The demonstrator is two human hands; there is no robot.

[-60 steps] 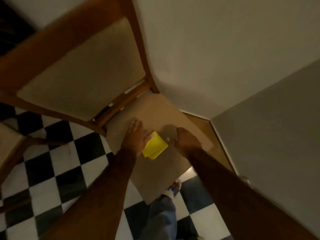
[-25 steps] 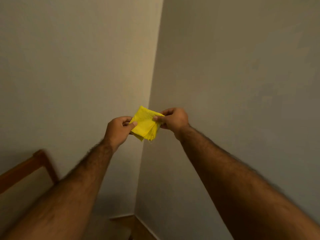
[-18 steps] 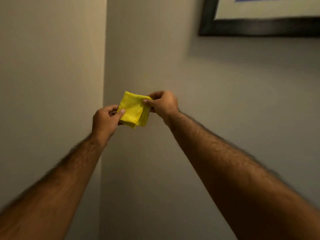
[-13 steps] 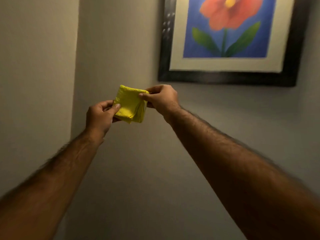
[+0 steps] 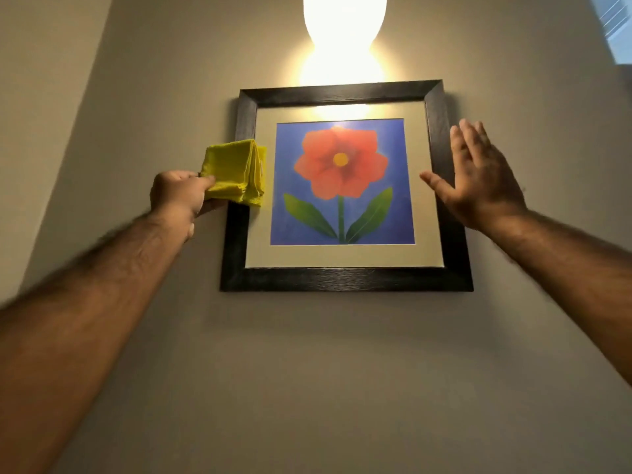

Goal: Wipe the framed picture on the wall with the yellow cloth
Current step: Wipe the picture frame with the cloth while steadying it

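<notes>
A framed picture hangs on the grey wall: black frame, cream mat, a red flower on blue. My left hand grips the folded yellow cloth, which overlaps the frame's left edge at mid height. Whether the cloth touches the frame I cannot tell. My right hand is open with fingers spread, held at the frame's right edge, holding nothing.
A bright wall lamp glows just above the frame and glares on the glass. A room corner runs up the left side. Bare wall lies below the picture.
My view rose from the floor to the picture. The right hand let go of the cloth and moved to the frame's right edge; the left hand carried the cloth up to the left edge.
</notes>
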